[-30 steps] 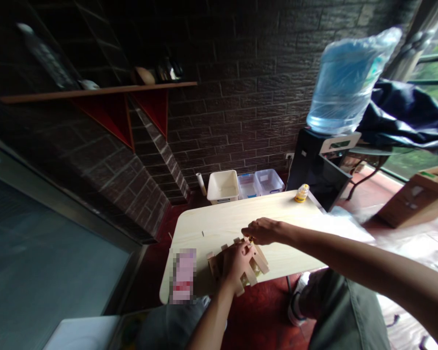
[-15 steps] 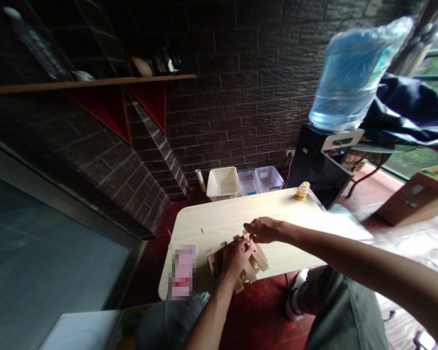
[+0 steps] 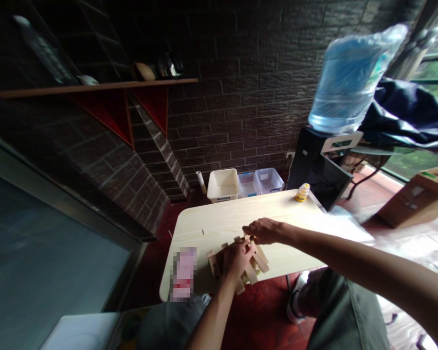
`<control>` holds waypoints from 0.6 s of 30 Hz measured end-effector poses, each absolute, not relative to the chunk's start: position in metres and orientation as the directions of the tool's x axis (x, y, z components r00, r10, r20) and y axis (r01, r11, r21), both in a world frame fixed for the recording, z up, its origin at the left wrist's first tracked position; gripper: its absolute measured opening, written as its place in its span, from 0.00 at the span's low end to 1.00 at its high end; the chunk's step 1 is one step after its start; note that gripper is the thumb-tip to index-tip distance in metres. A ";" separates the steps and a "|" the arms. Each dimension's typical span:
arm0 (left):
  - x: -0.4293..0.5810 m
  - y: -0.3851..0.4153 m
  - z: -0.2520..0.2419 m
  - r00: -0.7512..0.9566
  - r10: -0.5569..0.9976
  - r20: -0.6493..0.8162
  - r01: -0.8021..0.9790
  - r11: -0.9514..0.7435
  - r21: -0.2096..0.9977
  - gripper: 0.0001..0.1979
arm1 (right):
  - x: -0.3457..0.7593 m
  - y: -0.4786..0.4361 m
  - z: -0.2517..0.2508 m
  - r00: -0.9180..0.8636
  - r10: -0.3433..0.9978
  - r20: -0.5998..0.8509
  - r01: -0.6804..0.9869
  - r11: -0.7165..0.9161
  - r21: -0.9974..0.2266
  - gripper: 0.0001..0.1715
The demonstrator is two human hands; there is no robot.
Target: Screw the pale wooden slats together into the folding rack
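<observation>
A small crate of pale wooden slats (image 3: 262, 263) lies at the table's near edge, with yellowish see-through material showing between its slats. My left hand (image 3: 236, 257) rests over the crate, its fingers closed around a slat near the far right corner. Just beyond, my right hand (image 3: 264, 230) is curled into a fist around a small screwdriver-like tool (image 3: 252, 238). Only a dark and orange bit of that tool shows, pointing down at the crate beside my left fingertips. The tip is too small to make out.
On the pale table (image 3: 219, 218) lie a small dark piece (image 3: 203, 232) and a blurred pink item (image 3: 184, 274). A yellow-capped clear bottle (image 3: 302, 192) stands at the far right corner. Behind are a cream bin (image 3: 223, 183), clear bins (image 3: 269, 180) and a water dispenser (image 3: 314, 155).
The view has shifted very slightly. Both hands keep nearly the same place on the crate, and the right fist has turned a little.
</observation>
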State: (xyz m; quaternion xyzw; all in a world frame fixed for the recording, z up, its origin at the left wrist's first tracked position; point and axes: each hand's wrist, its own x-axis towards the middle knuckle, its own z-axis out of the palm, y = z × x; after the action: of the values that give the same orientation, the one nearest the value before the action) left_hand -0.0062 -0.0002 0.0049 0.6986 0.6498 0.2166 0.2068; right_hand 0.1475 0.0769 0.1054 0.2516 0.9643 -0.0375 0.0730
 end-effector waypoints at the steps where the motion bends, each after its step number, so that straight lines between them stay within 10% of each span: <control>1: -0.007 0.000 0.004 0.064 0.997 0.038 0.820 -0.074 0.567 0.12 | 0.148 0.078 0.104 -0.861 0.482 -0.161 0.493 0.869 -0.040 0.21; 18: -0.003 -0.004 0.007 0.021 0.998 0.065 0.801 -0.055 0.596 0.11 | 0.146 0.073 0.116 -0.834 0.513 -0.201 0.533 0.844 -0.060 0.23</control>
State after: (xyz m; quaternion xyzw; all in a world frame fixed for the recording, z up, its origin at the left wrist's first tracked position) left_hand -0.0029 -0.0038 0.0071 0.6849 0.6565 0.2422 0.2032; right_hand 0.1456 0.0728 0.1156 0.2736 0.9560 -0.0567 0.0889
